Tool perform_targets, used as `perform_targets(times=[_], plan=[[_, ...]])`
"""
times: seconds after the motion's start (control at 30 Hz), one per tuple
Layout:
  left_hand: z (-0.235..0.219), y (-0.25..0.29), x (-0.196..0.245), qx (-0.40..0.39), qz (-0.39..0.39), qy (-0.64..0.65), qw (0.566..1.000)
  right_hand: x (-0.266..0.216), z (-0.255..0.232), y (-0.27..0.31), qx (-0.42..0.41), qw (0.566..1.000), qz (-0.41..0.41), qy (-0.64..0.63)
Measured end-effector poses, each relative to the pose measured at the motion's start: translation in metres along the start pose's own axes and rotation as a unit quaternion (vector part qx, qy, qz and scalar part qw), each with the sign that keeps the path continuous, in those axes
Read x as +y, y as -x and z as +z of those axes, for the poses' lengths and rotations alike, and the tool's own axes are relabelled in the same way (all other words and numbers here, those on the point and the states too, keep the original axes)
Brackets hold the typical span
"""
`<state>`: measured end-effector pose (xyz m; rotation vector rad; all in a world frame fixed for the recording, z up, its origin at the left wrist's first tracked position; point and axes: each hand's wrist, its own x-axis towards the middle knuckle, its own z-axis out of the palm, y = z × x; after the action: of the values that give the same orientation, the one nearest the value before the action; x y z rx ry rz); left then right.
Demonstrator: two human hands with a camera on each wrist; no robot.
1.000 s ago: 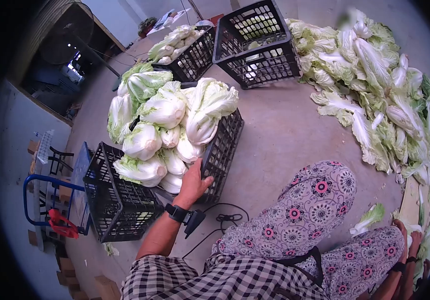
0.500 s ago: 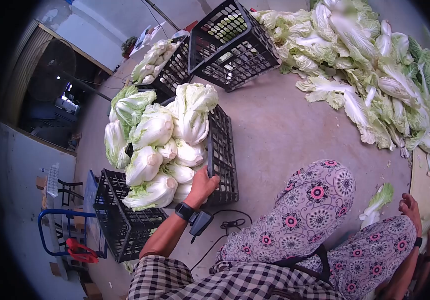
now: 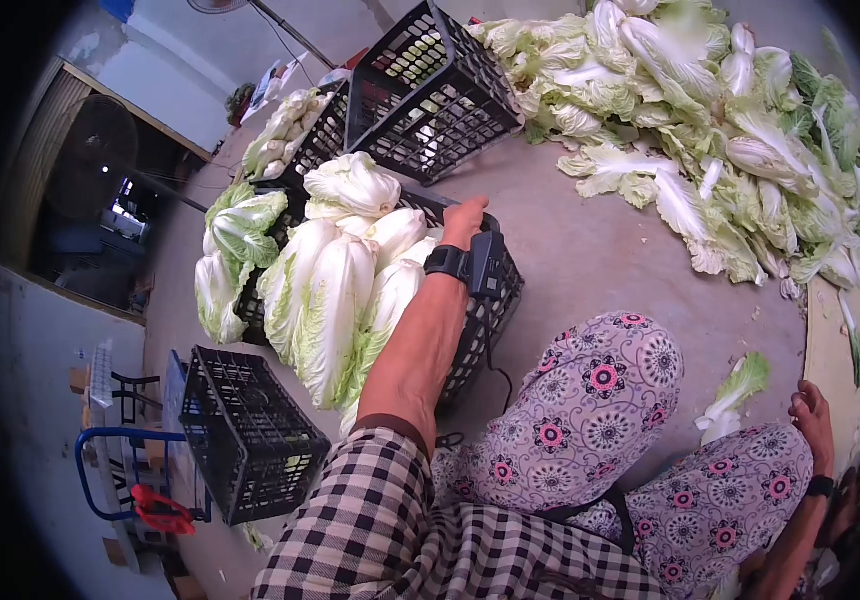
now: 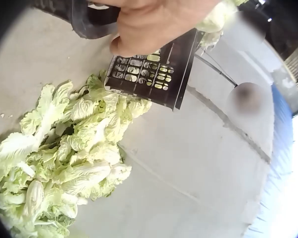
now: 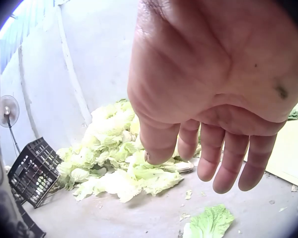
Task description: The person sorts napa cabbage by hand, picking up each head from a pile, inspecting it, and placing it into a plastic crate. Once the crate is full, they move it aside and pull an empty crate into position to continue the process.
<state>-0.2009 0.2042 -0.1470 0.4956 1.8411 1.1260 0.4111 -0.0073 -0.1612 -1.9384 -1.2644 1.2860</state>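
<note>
In the head view a black plastic crate point(image 3: 498, 300) piled with Chinese cabbages point(image 3: 335, 300) stands in front of me. My left hand point(image 3: 465, 222) grips the crate's rim at its far right corner, with the forearm reaching across the crate's right side. The left wrist view has the same hand point(image 4: 156, 20) at the black rim, its thumb showing and most fingers hidden. My right hand point(image 3: 814, 425) hangs by my right knee, holding nothing. Its palm fills much of the right wrist view, fingers point(image 5: 233, 158) loosely extended downward.
More black crates stand behind point(image 3: 440, 110) and at left point(image 3: 250, 440). A large heap of cabbage leaves point(image 3: 690, 130) covers the floor at right. One loose leaf point(image 3: 735, 395) lies near my knee. Beyond the left crate is a blue-handled trolley point(image 3: 85, 470). Another person's hand shows at bottom right.
My left hand has moved from the loaded crate's near rim to its far right corner. The crate has turned, and its cabbages now lie with leafy ends toward me. My right hand remains by the knee.
</note>
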Motion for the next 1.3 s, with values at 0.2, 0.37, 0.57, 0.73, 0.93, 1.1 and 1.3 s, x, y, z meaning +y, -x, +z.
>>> perform_targets(times=[0.2, 0.37, 0.57, 0.73, 0.93, 1.1, 1.3], plan=[[-0.05, 0.147, -0.026, -0.217, 0.23, -0.077, 0.946, 0.021, 0.01, -0.01, -0.068, 0.996, -0.034, -0.035], [-0.15, 0.242, -0.08, -0.084, 0.4, -0.337, 0.848, -0.005, 0.011, -0.012, -0.064, 0.998, -0.02, 0.014], [-0.227, 0.289, -0.138, 0.105, 0.273, -0.098, 0.951, -0.026, 0.014, -0.034, -0.074, 0.995, -0.03, 0.054], [-0.273, 0.239, -0.192, 0.216, -0.022, 0.21, 0.953, -0.061, 0.014, -0.057, -0.094, 0.987, -0.092, 0.087], [-0.255, 0.144, -0.214, -0.042, 0.117, 0.406, 0.905, -0.174, 0.044, -0.066, -0.147, 0.955, -0.212, 0.144], [-0.274, 0.123, -0.253, 0.01, 0.123, 0.317, 0.94, -0.293, 0.145, -0.061, -0.224, 0.9, -0.306, 0.215], [-0.288, 0.12, -0.293, 0.042, 0.114, 0.231, 0.965, -0.322, 0.3, -0.069, -0.267, 0.665, -0.573, 0.399]])
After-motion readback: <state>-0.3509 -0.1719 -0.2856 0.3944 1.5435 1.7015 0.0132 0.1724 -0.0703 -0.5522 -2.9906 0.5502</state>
